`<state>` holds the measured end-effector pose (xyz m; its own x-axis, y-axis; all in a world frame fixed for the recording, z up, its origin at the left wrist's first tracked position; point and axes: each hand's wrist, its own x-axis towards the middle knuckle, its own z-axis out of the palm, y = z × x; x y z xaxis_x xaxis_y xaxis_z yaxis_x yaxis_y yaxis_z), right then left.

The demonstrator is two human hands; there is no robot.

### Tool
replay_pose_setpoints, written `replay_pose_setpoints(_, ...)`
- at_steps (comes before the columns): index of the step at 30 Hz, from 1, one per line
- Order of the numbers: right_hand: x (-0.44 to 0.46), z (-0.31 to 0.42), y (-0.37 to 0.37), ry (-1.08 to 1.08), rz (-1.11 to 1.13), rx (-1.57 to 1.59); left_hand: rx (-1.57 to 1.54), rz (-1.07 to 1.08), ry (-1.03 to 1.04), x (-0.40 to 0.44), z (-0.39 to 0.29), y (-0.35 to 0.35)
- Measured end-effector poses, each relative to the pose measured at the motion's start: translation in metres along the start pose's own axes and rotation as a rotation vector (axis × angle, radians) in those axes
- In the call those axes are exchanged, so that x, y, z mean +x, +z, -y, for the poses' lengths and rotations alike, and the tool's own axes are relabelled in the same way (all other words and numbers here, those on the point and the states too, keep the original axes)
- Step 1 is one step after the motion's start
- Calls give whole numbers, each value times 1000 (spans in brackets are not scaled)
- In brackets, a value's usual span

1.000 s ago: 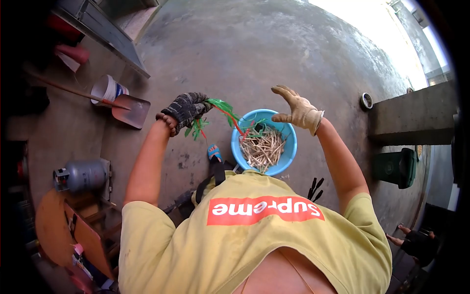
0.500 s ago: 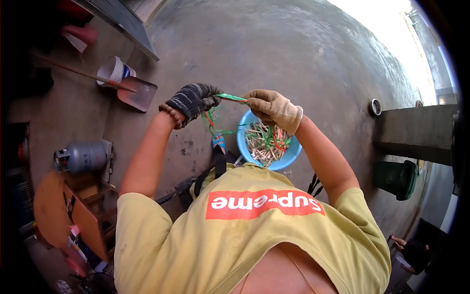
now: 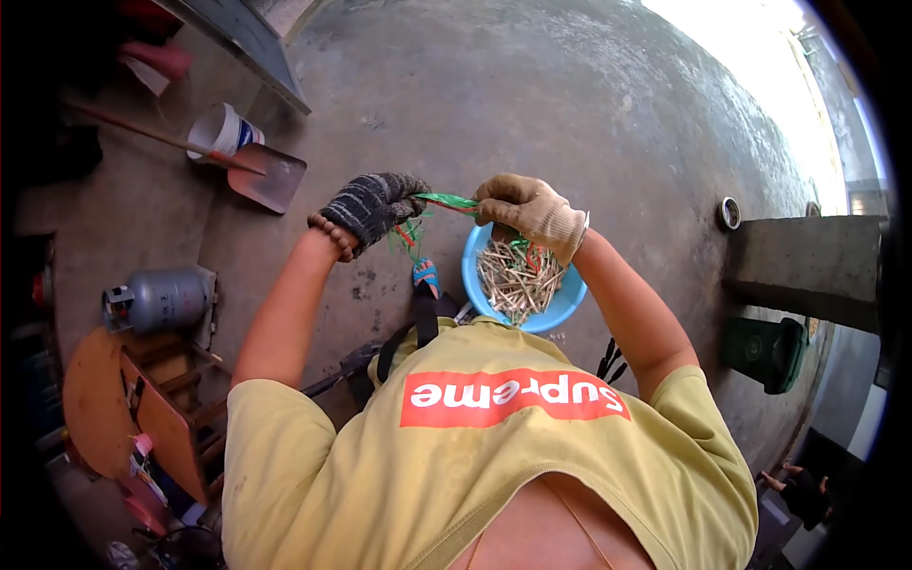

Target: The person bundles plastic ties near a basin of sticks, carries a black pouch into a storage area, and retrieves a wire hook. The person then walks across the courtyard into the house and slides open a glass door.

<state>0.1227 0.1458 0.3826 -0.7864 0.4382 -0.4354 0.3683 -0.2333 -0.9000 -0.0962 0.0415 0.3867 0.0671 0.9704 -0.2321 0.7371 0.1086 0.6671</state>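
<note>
Your left hand (image 3: pixel 373 206), in a dark striped glove, pinches one end of a green and red strip (image 3: pixel 446 201). Your right hand (image 3: pixel 530 213), in a tan glove, grips the other end between thumb and fingers, so the strip spans the space between your hands. Loose green and red strands (image 3: pixel 409 236) hang just below your left hand. The strip lies in front of you, above the floor (image 3: pixel 418 114) and near the rim of the light blue basin (image 3: pixel 568 306). That basin, partly covered by your right hand, holds pale, stick-like pieces (image 3: pixel 516 283) with some green and red bits among them.
</note>
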Motion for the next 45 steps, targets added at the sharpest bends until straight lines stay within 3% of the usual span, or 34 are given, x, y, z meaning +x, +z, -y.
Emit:
replay_pose_setpoints(4, 12, -11, -4, -77, -5, 6, 17, 2, 28, -4, 11, -5)
replay_pose_setpoints(7, 10, -17, -13, -106, -35, 134, -219, 36, -78, -3, 13, -5)
replay_pose_setpoints(11, 8, -11, -8, -110, -20, 160, -184, 56, -80, -6, 2, -14)
replay_pose_setpoints(20, -3, 15, 12, -79, 56, -147, -131, 134, -105, -3, -9, -19)
replay_pose_setpoints(23, -1, 8, 7, -115, 74, -289, 67, 82, -4, -1, -8, -20)
replay_pose_setpoints(26, 4, 1, -1, -5, 88, -227, -57, 135, -88, 0, -4, -27)
replay_pose_setpoints(28, 2, -2, -4, -13, 71, -134, -18, 40, 87, 1, 4, -27)
replay_pose_setpoints(29, 3, -3, -6, 12, 79, -76, -123, 67, -59, 0, 0, -28)
replay_pose_setpoints(33, 1, -8, -13, 32, 118, 7, -16, 28, 16, 2, 5, -34)
replay_pose_setpoints(37, -8, -22, -22, 8, 172, 103, -70, 45, -105, 1, 3, -36)
replay_pose_setpoints(41, -11, -17, -23, 18, 175, 61, -264, -13, -86, -1, 16, -37)
replay_pose_setpoints(45, -5, -16, -22, 118, 132, 16, -204, -25, -77, -2, 19, -42)
